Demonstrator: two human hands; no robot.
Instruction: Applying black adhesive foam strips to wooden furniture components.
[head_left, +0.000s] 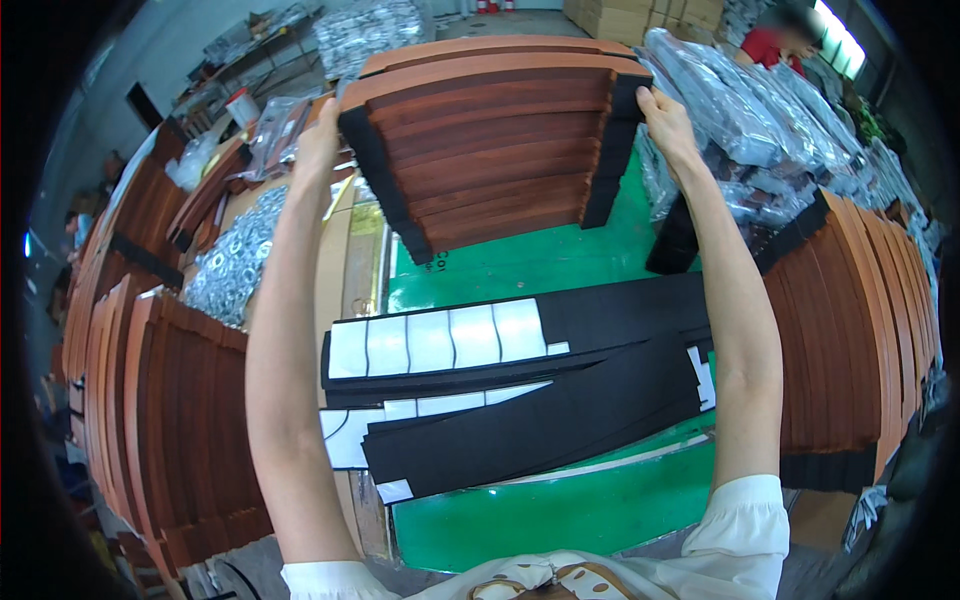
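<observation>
Now: both hands' fingers grip wooden slat stack point(495, 140) ends | black foam strips point(530, 400) below | washers point(235, 260) probably, left

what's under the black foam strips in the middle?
The black foam strips lie on a green table top, with cardboard under their left ends. White backing pieces show among them; anything beneath the pile is covered.

Black foam strips point(520, 400) with white backing lie fanned on green tabletop point(560, 515). Brown slat stacks left point(170, 430) and right point(850, 330). Washer pile point(235, 255) at left. Bagged parts point(740, 110) upper right. Cardboard boxes point(640, 15) at far edge.
</observation>
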